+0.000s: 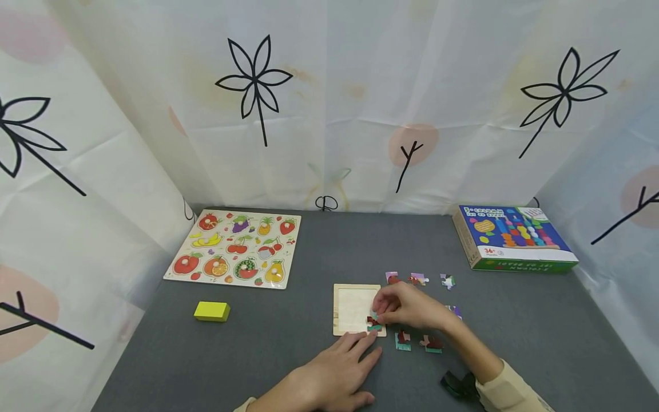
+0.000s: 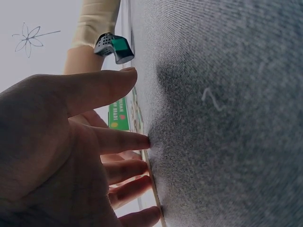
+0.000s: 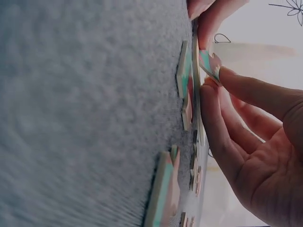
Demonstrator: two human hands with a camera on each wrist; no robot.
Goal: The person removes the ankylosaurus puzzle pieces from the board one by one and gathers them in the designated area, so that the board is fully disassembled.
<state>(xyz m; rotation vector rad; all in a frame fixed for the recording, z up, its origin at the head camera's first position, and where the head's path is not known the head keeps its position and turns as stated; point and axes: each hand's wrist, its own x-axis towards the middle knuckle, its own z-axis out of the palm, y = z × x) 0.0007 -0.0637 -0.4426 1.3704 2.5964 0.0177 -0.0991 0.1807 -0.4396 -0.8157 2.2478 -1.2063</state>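
Note:
A square wooden puzzle tray [image 1: 352, 306] lies at the middle of the table. My right hand [image 1: 409, 306] pinches a jigsaw piece [image 1: 373, 324] with teal and dark red print over the tray's lower right corner; in the right wrist view the piece [image 3: 209, 65] is tilted between thumb and fingers. Along the tray's front edge rest the fingertips of my left hand [image 1: 337, 366], spread and fairly straight. Loose pieces lie right of the tray, among them a teal-edged piece [image 1: 403, 340] and a dark red one [image 1: 431, 343].
A fruit peg board [image 1: 231, 247] lies at the back left, with a yellow block [image 1: 212, 311] in front of it. At the back right sits a blue and green box [image 1: 517, 237]. More puzzle pieces, including a small one [image 1: 447, 281], lie beyond my right hand.

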